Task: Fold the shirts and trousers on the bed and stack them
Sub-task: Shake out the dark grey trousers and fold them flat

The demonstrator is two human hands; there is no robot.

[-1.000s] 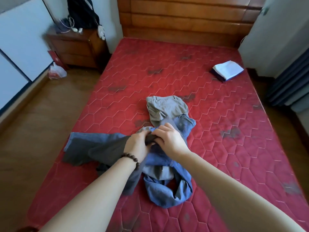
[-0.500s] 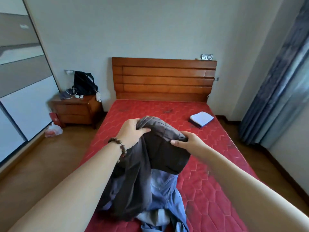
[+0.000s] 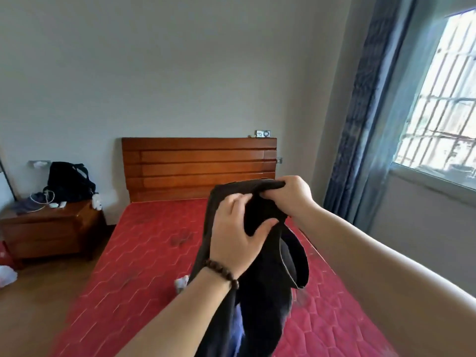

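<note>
- Change: one second back both hands work low in the heap on the bed (image 3: 144, 253); now the dark trousers (image 3: 260, 287) are lifted clear, held up at chest height in front of the headboard (image 3: 198, 166), and the view has tilted up from the mattress to the wall and window (image 3: 443, 99)
- Half a second back the hands stand apart at the waistband; now they are close together at the top edge
- Reading: garment separated from the pile, folding itself not yet begun; likely being sorted out by the waist
- Left hand (image 3: 237, 235): fingers curled into the dark cloth, thumb pressing from the other side, holding a bunch just under the top edge; bead bracelet (image 3: 221, 273) at the wrist
- Right hand (image 3: 293, 194): closed in a fist over the top edge
- Trousers hang from both grips, above the mattress; a strip of blue cloth (image 3: 238, 328) shows behind the hanging dark cloth; lower end out of frame
</note>
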